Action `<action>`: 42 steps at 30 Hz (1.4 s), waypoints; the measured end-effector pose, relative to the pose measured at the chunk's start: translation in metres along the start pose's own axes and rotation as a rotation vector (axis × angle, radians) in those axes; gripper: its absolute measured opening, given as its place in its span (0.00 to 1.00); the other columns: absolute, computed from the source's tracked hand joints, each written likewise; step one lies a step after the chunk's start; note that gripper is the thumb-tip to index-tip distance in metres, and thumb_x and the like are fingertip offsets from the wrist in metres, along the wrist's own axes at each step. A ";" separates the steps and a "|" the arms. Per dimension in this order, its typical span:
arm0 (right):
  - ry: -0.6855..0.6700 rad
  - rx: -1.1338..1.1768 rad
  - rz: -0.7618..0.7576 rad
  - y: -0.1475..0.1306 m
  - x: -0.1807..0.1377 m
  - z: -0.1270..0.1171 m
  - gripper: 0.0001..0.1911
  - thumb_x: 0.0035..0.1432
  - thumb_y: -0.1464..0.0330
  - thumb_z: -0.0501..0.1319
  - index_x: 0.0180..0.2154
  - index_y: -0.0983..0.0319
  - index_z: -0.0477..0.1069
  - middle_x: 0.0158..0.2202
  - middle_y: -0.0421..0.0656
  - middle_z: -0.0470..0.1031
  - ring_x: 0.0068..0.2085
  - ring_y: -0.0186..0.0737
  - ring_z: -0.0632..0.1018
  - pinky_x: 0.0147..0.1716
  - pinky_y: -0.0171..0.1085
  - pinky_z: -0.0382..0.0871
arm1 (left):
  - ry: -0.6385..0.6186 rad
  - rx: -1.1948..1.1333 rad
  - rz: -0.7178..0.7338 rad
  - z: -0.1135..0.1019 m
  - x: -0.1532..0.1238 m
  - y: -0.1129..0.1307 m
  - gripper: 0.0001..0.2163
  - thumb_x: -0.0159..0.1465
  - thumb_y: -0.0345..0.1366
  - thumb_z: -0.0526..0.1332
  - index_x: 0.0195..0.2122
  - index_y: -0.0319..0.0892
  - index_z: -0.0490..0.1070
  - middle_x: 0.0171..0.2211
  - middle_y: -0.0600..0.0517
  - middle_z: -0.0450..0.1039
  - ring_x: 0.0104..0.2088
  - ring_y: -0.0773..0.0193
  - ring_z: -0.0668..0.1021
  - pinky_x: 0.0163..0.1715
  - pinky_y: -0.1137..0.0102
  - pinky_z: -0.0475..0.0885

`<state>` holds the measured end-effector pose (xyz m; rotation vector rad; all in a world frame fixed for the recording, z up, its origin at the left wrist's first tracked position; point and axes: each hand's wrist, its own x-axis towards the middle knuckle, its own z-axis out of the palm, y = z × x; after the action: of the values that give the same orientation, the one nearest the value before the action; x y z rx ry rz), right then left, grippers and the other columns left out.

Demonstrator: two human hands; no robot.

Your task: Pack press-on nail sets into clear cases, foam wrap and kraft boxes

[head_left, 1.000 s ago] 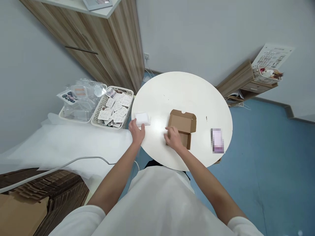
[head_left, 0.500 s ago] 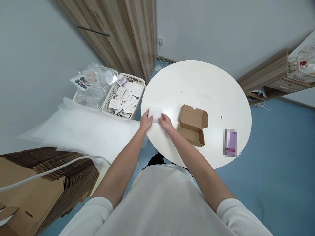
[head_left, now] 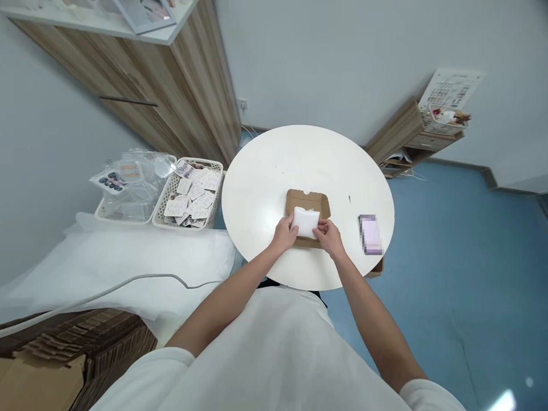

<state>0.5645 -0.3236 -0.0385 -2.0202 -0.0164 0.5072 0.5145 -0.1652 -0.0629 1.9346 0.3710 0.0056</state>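
A small white wrapped packet [head_left: 306, 222] is held between my two hands, above the cardboard box [head_left: 305, 200]. My left hand [head_left: 284, 233] grips its left edge, thumb on top. On the right edge, my right hand [head_left: 329, 236] pinches it between thumb and fingers. The box lies with its lid folded back on the round white table [head_left: 257, 182]. The packet and my hands cover much of the box's inside. What the white wrapping contains is hidden.
A phone-like pixelated item [head_left: 370, 234] lies at the table's right. Left stand a basket of printed cards [head_left: 188, 197] and a basket of clear plastic packaging [head_left: 132, 191]. White foam sheets [head_left: 141, 260] and flattened cardboard [head_left: 85, 354] lie nearer, with a cable [head_left: 141, 277] across the sheets.
Both hands have carried the white packet rightward from the table's left edge to over the open box. The camera view has shifted too.
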 end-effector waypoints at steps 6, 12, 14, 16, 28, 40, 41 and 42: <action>0.016 -0.325 0.070 0.034 -0.016 -0.001 0.18 0.46 0.70 0.55 0.42 0.57 0.56 0.31 0.39 0.72 0.33 0.37 0.73 0.31 0.35 0.64 | -0.077 0.222 0.013 0.027 -0.023 -0.002 0.27 0.55 0.27 0.54 0.56 0.41 0.49 0.51 0.44 0.60 0.48 0.57 0.67 0.44 0.65 0.63; -0.029 -0.475 0.037 0.044 -0.023 0.008 0.15 0.49 0.72 0.53 0.40 0.57 0.55 0.29 0.38 0.70 0.31 0.37 0.71 0.27 0.33 0.60 | -0.181 0.423 -0.067 0.031 -0.035 -0.009 0.19 0.56 0.29 0.54 0.49 0.41 0.53 0.48 0.45 0.62 0.45 0.59 0.69 0.40 0.67 0.64; -0.028 -0.525 0.018 0.048 -0.023 0.009 0.13 0.50 0.73 0.51 0.39 0.57 0.56 0.28 0.38 0.69 0.30 0.37 0.71 0.27 0.33 0.59 | -0.226 0.482 -0.057 0.031 -0.035 -0.009 0.17 0.57 0.30 0.53 0.48 0.41 0.54 0.46 0.45 0.63 0.44 0.59 0.70 0.40 0.68 0.64; -0.019 -0.595 -0.016 0.051 -0.022 0.009 0.11 0.51 0.73 0.50 0.39 0.59 0.57 0.29 0.39 0.69 0.30 0.37 0.71 0.27 0.33 0.59 | -0.252 0.514 -0.023 0.031 -0.034 -0.008 0.16 0.57 0.29 0.53 0.47 0.41 0.55 0.46 0.45 0.62 0.44 0.60 0.70 0.40 0.68 0.63; -0.139 -0.858 -0.304 0.063 -0.034 0.007 0.12 0.52 0.78 0.50 0.38 0.64 0.67 0.39 0.48 0.65 0.40 0.39 0.69 0.36 0.34 0.61 | -0.270 0.547 0.105 0.039 -0.037 -0.011 0.12 0.54 0.22 0.50 0.38 0.38 0.64 0.37 0.43 0.63 0.38 0.56 0.69 0.37 0.64 0.64; -0.213 -0.879 -0.336 0.059 -0.017 -0.011 0.11 0.54 0.78 0.47 0.34 0.64 0.66 0.33 0.46 0.65 0.34 0.38 0.67 0.33 0.34 0.59 | -0.245 0.566 0.089 0.054 -0.034 0.000 0.15 0.58 0.29 0.50 0.46 0.35 0.60 0.40 0.41 0.62 0.41 0.55 0.68 0.40 0.64 0.63; -0.227 -0.875 -0.345 0.060 -0.016 -0.012 0.11 0.54 0.78 0.48 0.35 0.64 0.66 0.34 0.47 0.65 0.35 0.38 0.67 0.33 0.34 0.60 | -0.239 0.569 0.083 0.055 -0.034 0.001 0.15 0.58 0.29 0.50 0.47 0.35 0.60 0.40 0.41 0.62 0.41 0.55 0.68 0.41 0.64 0.63; -0.240 -0.869 -0.355 0.061 -0.016 -0.014 0.11 0.54 0.77 0.48 0.37 0.64 0.66 0.35 0.47 0.65 0.36 0.39 0.67 0.34 0.35 0.60 | -0.236 0.569 0.075 0.055 -0.034 0.002 0.15 0.58 0.30 0.50 0.46 0.35 0.61 0.40 0.41 0.63 0.42 0.55 0.68 0.41 0.64 0.63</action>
<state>0.5426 -0.3686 -0.0796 -2.6877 -0.8554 0.5623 0.4923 -0.2242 -0.0770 2.4765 0.1472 -0.3067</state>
